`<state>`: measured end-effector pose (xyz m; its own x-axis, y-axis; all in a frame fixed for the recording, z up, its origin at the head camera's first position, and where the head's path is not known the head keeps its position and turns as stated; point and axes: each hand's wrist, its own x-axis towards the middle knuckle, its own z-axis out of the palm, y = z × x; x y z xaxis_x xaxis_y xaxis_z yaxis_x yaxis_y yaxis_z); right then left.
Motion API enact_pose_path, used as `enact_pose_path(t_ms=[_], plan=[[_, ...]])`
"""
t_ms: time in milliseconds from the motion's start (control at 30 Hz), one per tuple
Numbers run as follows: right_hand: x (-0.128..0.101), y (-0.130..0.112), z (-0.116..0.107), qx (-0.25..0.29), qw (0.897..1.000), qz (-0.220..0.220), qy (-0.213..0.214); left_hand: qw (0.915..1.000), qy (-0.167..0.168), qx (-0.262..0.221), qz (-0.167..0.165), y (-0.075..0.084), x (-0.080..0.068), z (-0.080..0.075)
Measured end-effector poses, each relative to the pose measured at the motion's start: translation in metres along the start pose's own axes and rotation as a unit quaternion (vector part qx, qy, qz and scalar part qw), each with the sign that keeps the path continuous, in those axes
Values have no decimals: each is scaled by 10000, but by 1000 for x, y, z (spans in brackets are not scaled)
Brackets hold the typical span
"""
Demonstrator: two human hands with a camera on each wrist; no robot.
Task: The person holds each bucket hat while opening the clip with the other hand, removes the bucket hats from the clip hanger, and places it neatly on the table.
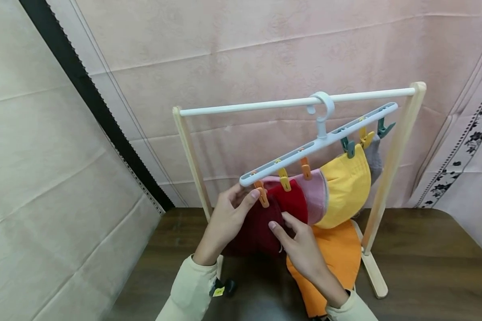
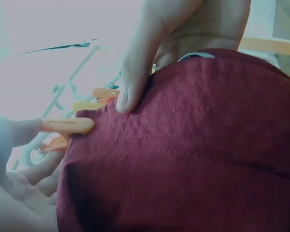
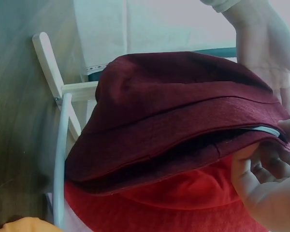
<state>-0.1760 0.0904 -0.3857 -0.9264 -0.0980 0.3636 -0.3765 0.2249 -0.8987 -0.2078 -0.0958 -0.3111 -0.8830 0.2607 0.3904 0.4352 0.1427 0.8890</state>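
Maroon hat [image 1: 255,232]: hangs lowest on clip hanger [image 1: 319,142], under my hands.
Left hand [image 1: 225,218]: I pinch orange clip [image 1: 261,195].
Right hand [image 1: 301,247]: grip pinches hat brim.
Progress: hat half-clipped; red, pink, yellow hats hung; orange hat [image 1: 333,263] waits on bench [image 1: 425,258].

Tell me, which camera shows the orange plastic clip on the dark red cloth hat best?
The left wrist view: the orange plastic clip sits close up at the dark red cloth hat. The head view shows it small; the right wrist view shows only the hat.
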Motion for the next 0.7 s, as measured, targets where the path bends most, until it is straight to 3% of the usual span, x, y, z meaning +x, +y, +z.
enact_pose_path(t_ms=[433,700], plan=[[-2,-6,0,-99,9997,-188,108,9994,257,-80,-213,2,0,6],[0,-10,1,-281,9994,-161,144,9995,171,-190,-210,0,-1,6]])
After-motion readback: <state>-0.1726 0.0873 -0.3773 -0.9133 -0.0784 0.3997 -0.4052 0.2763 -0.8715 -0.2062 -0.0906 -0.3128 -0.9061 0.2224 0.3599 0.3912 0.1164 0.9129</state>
